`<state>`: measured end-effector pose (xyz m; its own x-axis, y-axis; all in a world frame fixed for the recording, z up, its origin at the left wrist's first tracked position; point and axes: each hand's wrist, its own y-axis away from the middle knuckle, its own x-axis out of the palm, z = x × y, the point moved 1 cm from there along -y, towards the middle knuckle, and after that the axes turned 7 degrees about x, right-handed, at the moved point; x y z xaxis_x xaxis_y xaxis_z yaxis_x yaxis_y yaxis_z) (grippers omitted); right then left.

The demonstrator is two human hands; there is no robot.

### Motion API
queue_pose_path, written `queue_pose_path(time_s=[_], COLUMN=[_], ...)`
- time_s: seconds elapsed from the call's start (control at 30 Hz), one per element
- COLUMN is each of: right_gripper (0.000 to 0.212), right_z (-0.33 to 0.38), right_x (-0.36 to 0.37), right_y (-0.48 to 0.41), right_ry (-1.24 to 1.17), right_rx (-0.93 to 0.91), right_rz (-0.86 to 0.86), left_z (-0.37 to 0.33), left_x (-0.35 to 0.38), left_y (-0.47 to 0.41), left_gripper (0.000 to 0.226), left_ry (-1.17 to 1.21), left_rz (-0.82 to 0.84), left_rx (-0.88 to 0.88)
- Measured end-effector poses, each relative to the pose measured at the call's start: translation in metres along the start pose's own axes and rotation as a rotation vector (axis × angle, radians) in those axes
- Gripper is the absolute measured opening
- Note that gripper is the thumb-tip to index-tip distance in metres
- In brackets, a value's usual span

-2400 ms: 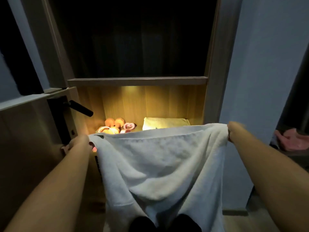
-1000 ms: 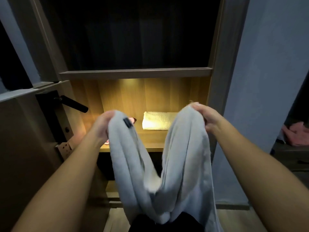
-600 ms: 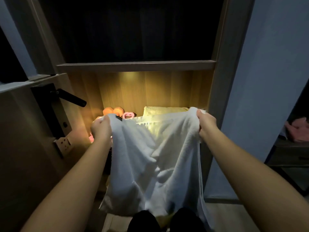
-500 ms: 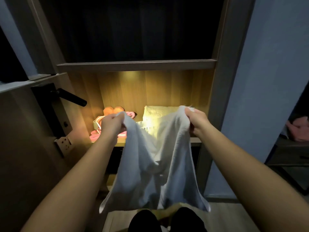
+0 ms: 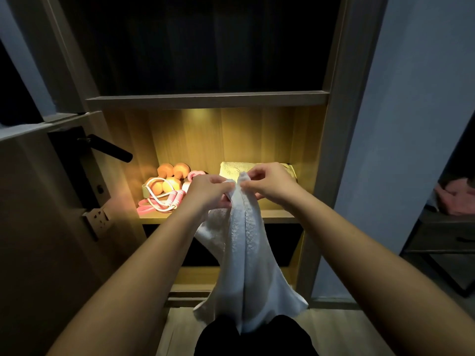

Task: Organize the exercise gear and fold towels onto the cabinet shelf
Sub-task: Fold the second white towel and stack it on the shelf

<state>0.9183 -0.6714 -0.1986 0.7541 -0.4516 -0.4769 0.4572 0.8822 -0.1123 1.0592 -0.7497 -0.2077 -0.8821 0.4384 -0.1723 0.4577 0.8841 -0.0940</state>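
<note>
A white towel [image 5: 246,265] hangs folded lengthwise in front of the lit cabinet shelf [image 5: 277,214]. My left hand [image 5: 209,192] and my right hand [image 5: 270,182] meet at its top edge, each pinching a corner of the cloth. Behind my hands, a folded yellow towel [image 5: 231,167] lies on the right part of the shelf. On the left part sit orange dumbbells [image 5: 169,172] and a pink jump rope [image 5: 159,201] with other pink gear.
An open door [image 5: 38,214] with a black lever handle [image 5: 110,150] stands at the left. The dark upper compartment [image 5: 205,47] is above the shelf. A grey wall [image 5: 411,124] is on the right, with pink cloth [image 5: 455,199] on a dark stand.
My hands, held wide apart with the towel spread, have come together in front of the shelf, folding the towel in half so it hangs as a narrow strip.
</note>
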Motion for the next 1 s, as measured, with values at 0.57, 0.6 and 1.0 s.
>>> queue_pose_path(time_s=[0.57, 0.6, 1.0], right_gripper=[0.019, 0.02, 0.015], right_z=[-0.025, -0.024, -0.008], right_x=[-0.004, -0.006, -0.017], right_y=[0.025, 0.026, 0.04], right_ry=[-0.209, -0.262, -0.421], right_rx=[-0.054, -0.051, -0.092], right_rz=[0.078, 0.102, 0.278], left_z=[0.013, 0.011, 0.006], left_x=[-0.001, -0.002, -0.012], left_y=[0.019, 0.02, 0.032], left_gripper=[0.004, 0.003, 0.009], left_ry=[-0.187, -0.181, -0.305], left_rz=[0.054, 0.058, 0.068], left_rx=[0.309, 0.355, 0.808])
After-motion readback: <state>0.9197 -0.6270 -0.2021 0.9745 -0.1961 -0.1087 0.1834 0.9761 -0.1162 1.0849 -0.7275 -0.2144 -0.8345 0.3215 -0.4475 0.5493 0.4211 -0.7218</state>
